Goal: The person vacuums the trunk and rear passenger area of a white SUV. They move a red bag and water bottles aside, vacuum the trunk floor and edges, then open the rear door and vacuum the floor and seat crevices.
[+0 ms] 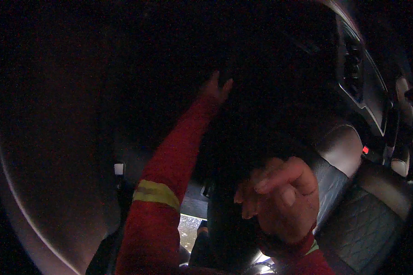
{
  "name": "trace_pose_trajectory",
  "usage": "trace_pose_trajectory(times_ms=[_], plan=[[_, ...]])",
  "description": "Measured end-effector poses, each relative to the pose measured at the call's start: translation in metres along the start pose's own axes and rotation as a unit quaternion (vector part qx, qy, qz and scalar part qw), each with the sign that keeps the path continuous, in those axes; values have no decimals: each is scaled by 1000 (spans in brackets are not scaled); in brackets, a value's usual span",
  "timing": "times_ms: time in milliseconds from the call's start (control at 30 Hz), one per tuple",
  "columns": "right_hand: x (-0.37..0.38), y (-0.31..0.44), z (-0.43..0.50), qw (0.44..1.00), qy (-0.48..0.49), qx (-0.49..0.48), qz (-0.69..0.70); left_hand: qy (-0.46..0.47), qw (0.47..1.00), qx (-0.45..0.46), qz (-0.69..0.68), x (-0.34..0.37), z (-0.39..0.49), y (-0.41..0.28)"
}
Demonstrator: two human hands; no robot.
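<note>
Inside a dark vehicle, my left arm, in a red sleeve with a yellow-green band [156,193], reaches up and forward. My left hand [218,87] is at its end, in deep shadow; at least two fingers show apart, and whatever it may touch is hidden by the dark. Nearer to me, at lower right, my right hand [287,199] is raised with its fingers curled towards the palm. No object can be made out in it. Just right of that hand is a stitched leather car seat [340,149].
A second quilted seat [364,223] lies at lower right, with a small red part [365,150] above it. A panel with knobs or vents [352,68] is at upper right. A large dim curved panel [51,154] fills the left. Wet-looking ground [191,230] shows through a gap below.
</note>
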State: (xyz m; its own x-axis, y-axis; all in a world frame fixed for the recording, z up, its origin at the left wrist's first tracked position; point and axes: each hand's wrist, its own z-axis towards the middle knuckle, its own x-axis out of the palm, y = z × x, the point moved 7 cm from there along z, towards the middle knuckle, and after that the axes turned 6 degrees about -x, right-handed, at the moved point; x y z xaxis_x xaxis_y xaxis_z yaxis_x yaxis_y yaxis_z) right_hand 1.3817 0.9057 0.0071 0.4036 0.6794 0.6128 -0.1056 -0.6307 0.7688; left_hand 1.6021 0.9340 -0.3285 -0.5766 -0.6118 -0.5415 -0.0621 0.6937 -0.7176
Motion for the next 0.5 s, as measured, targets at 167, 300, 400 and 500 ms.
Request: trace_pose_trajectory(times_ms=[167, 300, 400, 500], plan=[[-4, -2, 0, 996, -10, 32, -84, -172, 974, -42, -143, -52, 38, 25], [-4, 3, 1, 993, 2, 34, -112, -219, 943, 21, -250, -73, -6, 59], [-6, 6, 1, 993, 10, 39, -110, -215, 965, -33, -148, -63, -69, 64], [-10, 7, 1, 994, 11, 38, -104, -72, 992, -105, 22, -19, -114, 60]])
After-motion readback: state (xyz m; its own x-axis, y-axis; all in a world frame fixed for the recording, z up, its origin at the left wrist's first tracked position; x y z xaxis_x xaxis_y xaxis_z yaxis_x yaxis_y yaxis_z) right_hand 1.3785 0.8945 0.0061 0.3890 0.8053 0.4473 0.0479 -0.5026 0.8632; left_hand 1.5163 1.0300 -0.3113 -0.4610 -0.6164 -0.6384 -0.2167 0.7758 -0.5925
